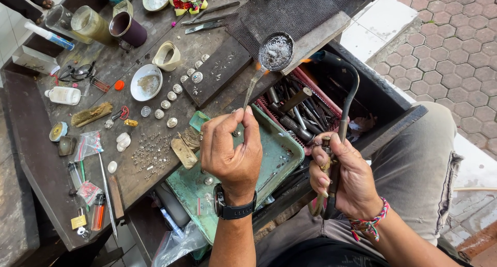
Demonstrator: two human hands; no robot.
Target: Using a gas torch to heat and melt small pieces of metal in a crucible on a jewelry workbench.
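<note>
My left hand (231, 152) grips thin metal tweezers (252, 86) that hold a round silver piece (276, 52) up over the bench. My right hand (344, 177) is closed on the handle of a curved gas torch (348, 96). The torch's nozzle points at the silver piece, and a small orange flame shows at the piece's edge. A black watch sits on my left wrist and a braided bracelet on my right. Below my left hand lies a worn green metal tray (282, 158).
The dark wooden workbench (31, 143) carries several small round silver pieces (172, 95), a white bowl (146, 82), a purple cup (129, 29), jars, a brush and small bottles. A red bin of steel tools (295, 109) sits beside the tray. Paving lies to the right.
</note>
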